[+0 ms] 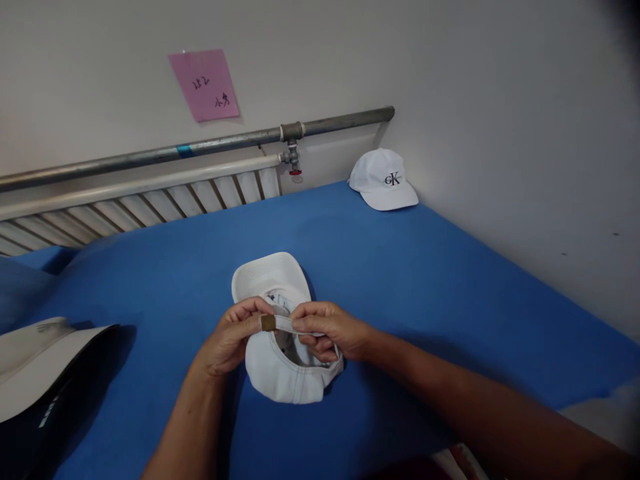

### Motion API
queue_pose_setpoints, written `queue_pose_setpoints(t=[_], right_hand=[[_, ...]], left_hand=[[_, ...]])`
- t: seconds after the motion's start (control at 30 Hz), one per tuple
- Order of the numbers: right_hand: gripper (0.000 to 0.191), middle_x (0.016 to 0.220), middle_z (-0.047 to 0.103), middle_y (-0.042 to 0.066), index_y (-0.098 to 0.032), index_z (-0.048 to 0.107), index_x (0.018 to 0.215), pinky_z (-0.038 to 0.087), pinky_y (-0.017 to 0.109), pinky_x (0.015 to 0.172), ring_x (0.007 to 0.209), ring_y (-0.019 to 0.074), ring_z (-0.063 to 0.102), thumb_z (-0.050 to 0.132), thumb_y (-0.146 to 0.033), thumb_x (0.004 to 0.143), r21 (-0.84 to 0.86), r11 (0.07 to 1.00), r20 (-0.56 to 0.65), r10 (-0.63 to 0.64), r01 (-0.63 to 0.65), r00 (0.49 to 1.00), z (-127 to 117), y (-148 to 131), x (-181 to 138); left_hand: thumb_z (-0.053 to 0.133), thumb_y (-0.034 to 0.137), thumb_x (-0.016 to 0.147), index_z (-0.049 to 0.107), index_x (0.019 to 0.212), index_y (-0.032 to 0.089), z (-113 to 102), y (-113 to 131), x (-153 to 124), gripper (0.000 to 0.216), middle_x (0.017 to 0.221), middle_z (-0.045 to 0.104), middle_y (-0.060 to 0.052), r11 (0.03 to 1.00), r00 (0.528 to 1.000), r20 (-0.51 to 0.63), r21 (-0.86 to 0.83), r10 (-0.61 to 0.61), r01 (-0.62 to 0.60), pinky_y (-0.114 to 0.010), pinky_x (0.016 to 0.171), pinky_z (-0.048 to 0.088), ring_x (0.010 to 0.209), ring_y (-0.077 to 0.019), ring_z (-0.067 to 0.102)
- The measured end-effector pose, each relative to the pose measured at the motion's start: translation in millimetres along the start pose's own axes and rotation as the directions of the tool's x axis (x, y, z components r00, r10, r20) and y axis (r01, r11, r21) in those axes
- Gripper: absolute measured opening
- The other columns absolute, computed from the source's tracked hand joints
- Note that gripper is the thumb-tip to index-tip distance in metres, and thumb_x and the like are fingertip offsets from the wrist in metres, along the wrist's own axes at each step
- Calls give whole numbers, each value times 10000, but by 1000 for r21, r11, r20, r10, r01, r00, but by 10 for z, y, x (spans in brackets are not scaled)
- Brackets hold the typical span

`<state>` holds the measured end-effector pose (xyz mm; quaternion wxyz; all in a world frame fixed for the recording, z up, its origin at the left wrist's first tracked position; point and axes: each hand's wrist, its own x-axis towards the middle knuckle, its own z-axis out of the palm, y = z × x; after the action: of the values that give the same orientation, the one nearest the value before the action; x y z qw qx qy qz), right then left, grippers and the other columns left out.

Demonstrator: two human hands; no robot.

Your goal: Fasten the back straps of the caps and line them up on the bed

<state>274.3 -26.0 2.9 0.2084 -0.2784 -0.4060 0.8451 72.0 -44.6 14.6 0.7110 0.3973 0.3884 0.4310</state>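
White cap [284,383]: near the counter's [410,293] near edge, brim toward the far edge.
Left hand [227,341]: fingers pinching the strap [285,324] by its brown buckle [269,323].
Right hand [340,327]: fingers gripping the same strap, just beside.
Far right corner: lettered cap [380,175].
Toward left edge: pale cap [47,367] above dark cap [30,447], partly out of view.

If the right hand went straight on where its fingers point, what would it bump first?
Probably the brownish buckle on the strap of the held cap, just before the left hand. The right hand pinches that strap; depth is unclear.
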Motion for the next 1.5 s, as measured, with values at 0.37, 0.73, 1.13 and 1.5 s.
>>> queue_pose_setpoints(t=[0.37,0.73,1.13,1.5], right_hand=[[144,513,455,-77,-172,570,786,225,137,294,326,8,268,646,-288,747,-63,998,-95,7,-13,995,18,5,12],[126,513,457,-83,-165,559,771,243,147,304,328,15,304,631,-268,777,-104,994,-106,4,-15,994,31,7,29],[158,513,527,-75,-173,639,843,360,151,374,401,40,460,675,-285,736,-180,969,-133,-193,168,972,31,63,65],[221,624,563,-44,-160,615,797,338,152,387,471,45,493,752,-293,687,94,994,-62,-47,53,997,35,46,70]], left_hand=[[795,324,653,677,697,152,-20,-13,9,213,617,641,-5,997,1000,2,70,-12,12,-185,552,392,567,-92,538],[821,369,613,668,708,160,9,5,1,276,595,627,4,998,999,8,57,-34,33,-188,525,363,539,-92,512],[806,307,640,684,717,161,25,-16,10,205,625,606,12,996,999,-29,89,-24,27,-196,552,365,572,-91,501],[805,323,656,692,721,179,28,-30,15,195,676,620,13,991,999,-47,136,16,-9,-204,616,395,644,-104,530]])
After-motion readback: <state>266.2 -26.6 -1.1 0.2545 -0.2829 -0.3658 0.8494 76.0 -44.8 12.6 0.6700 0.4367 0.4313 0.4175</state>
